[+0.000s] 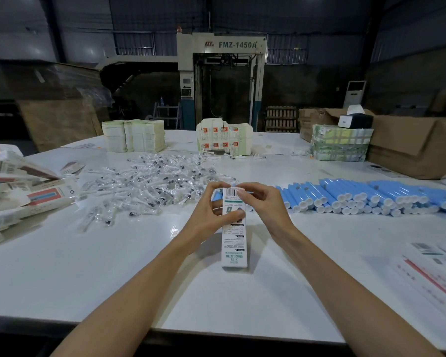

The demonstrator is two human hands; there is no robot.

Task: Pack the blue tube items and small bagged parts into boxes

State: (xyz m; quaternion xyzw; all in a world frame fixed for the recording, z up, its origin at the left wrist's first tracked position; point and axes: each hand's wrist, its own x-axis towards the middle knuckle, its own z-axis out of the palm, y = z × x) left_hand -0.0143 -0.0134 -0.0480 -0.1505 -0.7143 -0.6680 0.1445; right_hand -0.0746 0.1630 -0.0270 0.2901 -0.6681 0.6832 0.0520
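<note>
A narrow white printed carton (234, 243) stands tilted at the middle of the white table (88, 274), its bottom end towards the person and its barcoded top end raised between both hands. The left hand (211, 215) grips the carton's upper left side, thumb laid across the printed face and fingers curled behind it. The right hand (265, 204) pinches the top flap with fingertips and thumb at the barcode. Whether anything is inside the carton cannot be told. From the carton, a long layered row of blue tubes (371, 197) with white caps lies at 3 o'clock, the nearest ones just behind the hands. A loose heap of small bagged parts (152, 181) spreads at 10 to 11 o'clock. Printed cartons (23, 191) are piled at 9 o'clock along the left edge, and flat printed sheets (435, 271) lie at 4 o'clock. Along the far edge sit stacks of flat cartons (133, 135) at 11 o'clock, a wrapped bundle (340, 144) at 1 o'clock and a large cardboard box (410, 145) at 2 o'clock. The FMZ-1450A machine (222, 78) stands beyond at 12 o'clock.
</note>
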